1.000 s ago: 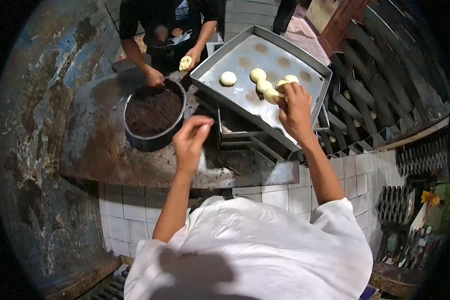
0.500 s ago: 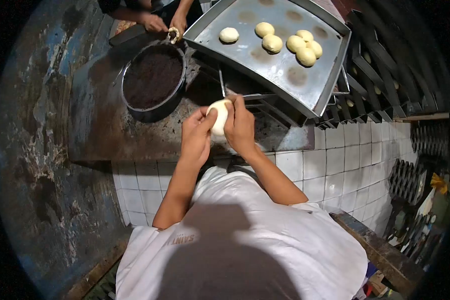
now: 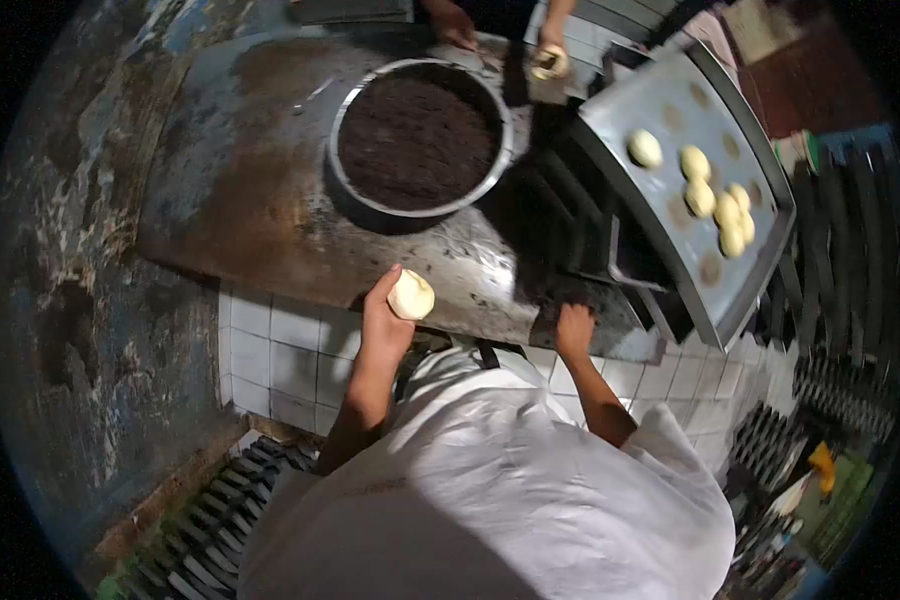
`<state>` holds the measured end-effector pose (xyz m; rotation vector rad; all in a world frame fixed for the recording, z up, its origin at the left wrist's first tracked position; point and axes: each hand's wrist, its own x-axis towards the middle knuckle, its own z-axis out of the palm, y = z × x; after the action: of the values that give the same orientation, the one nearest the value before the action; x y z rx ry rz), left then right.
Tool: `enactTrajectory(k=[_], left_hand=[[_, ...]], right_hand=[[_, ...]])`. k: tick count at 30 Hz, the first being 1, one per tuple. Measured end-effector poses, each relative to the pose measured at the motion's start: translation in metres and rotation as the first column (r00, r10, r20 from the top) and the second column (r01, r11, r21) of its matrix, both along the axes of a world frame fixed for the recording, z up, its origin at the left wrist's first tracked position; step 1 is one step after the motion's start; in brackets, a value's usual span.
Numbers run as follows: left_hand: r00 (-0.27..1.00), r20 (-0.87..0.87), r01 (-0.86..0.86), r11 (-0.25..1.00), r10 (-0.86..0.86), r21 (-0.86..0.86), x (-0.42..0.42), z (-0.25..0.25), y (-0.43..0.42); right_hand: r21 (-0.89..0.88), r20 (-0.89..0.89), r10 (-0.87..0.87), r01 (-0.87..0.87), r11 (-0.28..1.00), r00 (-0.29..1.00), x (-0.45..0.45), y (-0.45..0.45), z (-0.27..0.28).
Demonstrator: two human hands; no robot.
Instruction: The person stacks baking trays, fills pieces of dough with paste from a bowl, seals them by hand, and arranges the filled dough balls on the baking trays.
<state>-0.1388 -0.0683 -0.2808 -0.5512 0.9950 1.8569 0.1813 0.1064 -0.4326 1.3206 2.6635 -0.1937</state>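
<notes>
A pale dough piece (image 3: 411,296) rests in my left hand (image 3: 386,325), near the front edge of the worktable (image 3: 260,200). Beyond it stands a round metal pot (image 3: 338,150) filled with dark crumbly filling (image 3: 420,135). My right hand (image 3: 574,330) is over the table's front edge, fingers curled and partly in shadow; whether anything is in it does not show. To its upper right, a metal tray (image 3: 660,105) holds several dough balls (image 3: 700,197).
At the top, a co-worker's hand (image 3: 550,60) holds an opened dough piece, and their other hand (image 3: 453,25) is behind the pot. Dark trays (image 3: 630,250) are stacked under the dough tray. A stained wall (image 3: 80,300) rises at the left.
My hands have separated; the dough piece has stayed in my left hand while my right hand has moved right. The view has turned, so the pot and tray appear farther right.
</notes>
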Motion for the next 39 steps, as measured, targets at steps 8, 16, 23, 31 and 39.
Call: enactTrajectory(k=[8, 16, 23, 31, 39], left_hand=[[0.991, 0.027, -0.131, 0.991, 0.132, -0.043, -0.111, -0.035, -0.027], [0.982, -0.011, -0.189, 0.978, 0.191, 0.087, -0.163, -0.033, -0.04], [0.963, 0.014, -0.269, 0.954, 0.269, 0.13, -0.161, -0.027, -0.036], [0.978, 0.193, -0.153, 0.906, 0.081, 0.395, -0.096, -0.009, 0.021], [0.983, 0.148, 0.026, 0.885, -0.107, 0.466, 0.026, 0.007, 0.045]], right_hand=[[-0.124, -0.393, 0.117, -0.179, 0.976, 0.912, -0.267, -0.007, 0.143], [-0.078, -0.155, 0.31, -0.324, 0.943, 0.938, -0.439, 0.009, 0.076], [-0.515, -0.48, -0.044, -0.24, 0.823, 0.876, -0.406, 0.039, 0.073], [-0.835, -0.55, -0.458, -0.475, 0.278, 0.699, -0.287, -0.006, 0.167], [-0.845, -0.534, -0.715, -0.275, 0.458, 0.451, -0.078, -0.028, 0.078]])
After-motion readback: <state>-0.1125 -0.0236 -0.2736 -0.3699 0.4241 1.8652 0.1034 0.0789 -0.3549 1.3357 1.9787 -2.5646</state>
